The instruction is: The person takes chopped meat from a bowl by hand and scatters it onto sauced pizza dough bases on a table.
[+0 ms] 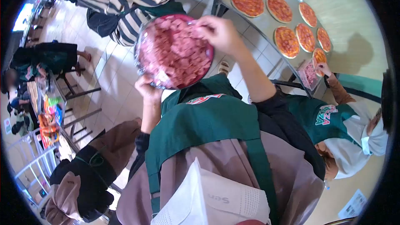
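A red bowl (pixel 211 54) heaped with chopped pink ham (pixel 183 50) is held up in front of my apron. Clear plastic wrap (pixel 146 52) shines over its left side and hangs at the rim. My left hand (pixel 150 89) grips the bowl's lower left edge through the wrap. At the upper right rim, my right hand (pixel 221 33) has its fingers pinched together, apparently on the wrap's edge; the fingertips' exact hold is hard to see.
At the upper right, a metal table (pixel 260 27) bears several sauced pizza bases (pixel 280 9) and a clear tub of chopped ham (pixel 307 75). A co-worker's hand (pixel 323 70) touches one base. People stand ahead and at left, near a laden table (pixel 62 93).
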Motion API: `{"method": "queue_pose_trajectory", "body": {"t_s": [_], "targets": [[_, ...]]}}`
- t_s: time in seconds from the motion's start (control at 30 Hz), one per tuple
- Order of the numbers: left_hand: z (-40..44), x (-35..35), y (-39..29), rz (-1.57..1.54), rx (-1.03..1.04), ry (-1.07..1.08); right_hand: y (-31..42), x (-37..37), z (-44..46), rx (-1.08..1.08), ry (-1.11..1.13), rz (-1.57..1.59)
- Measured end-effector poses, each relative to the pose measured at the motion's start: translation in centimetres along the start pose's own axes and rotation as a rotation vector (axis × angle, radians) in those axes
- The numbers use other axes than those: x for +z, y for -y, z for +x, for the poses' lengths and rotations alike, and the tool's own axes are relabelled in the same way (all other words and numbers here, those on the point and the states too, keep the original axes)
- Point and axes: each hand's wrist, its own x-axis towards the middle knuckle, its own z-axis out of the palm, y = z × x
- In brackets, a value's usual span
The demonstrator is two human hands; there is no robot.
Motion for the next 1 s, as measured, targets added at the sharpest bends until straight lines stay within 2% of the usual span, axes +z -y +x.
{"method": "queue_pose_trajectory", "body": {"t_s": [0.03,0.1,0.23,0.3,0.47,0.6,0.67,0.7,0.77,0.9,0.97,1.0], "targets": [[1.8,-2.1,0.6,-0.053,-0.025,0.039,-0.5,-0.9,-0.1,0.039,0.007,-0.044],[1.8,2.6,1.7,0.011,-0.080,0.078,0.1,-2.5,0.1,0.110,0.025,-0.089],[4.4,2.0,3.9,0.052,-0.207,0.079,-0.7,-5.3,0.4,0.235,0.039,-0.255],[5.1,3.9,5.9,0.049,-0.353,0.158,-1.2,-7.1,0.2,0.287,0.046,-0.216],[8.5,6.9,10.7,0.059,-0.500,0.195,-4.3,-12.2,0.7,0.383,-0.004,-0.179],[11.8,9.4,14.8,0.022,-0.504,0.115,-8.2,-17.6,1.5,0.372,-0.081,-0.257],[13.1,10.3,16.0,0.054,-0.517,0.107,-10.1,-20.3,1.7,0.493,-0.167,-0.184],[13.7,10.6,16.5,0.087,-0.542,0.105,-10.5,-21.6,2.1,0.488,-0.156,-0.178],[15.0,11.4,17.5,0.063,-0.560,0.148,-11.2,-23.9,2.9,0.502,-0.290,-0.183],[16.7,12.8,18.1,0.042,-0.494,0.184,-13.9,-27.0,4.5,0.465,-0.379,-0.218],[17.8,13.1,17.4,0.054,-0.486,0.204,-15.9,-27.6,5.7,0.358,-0.504,-0.380],[18.3,13.4,16.8,0.055,-0.487,0.201,-16.0,-27.5,6.6,0.446,-0.502,-0.284]]}}
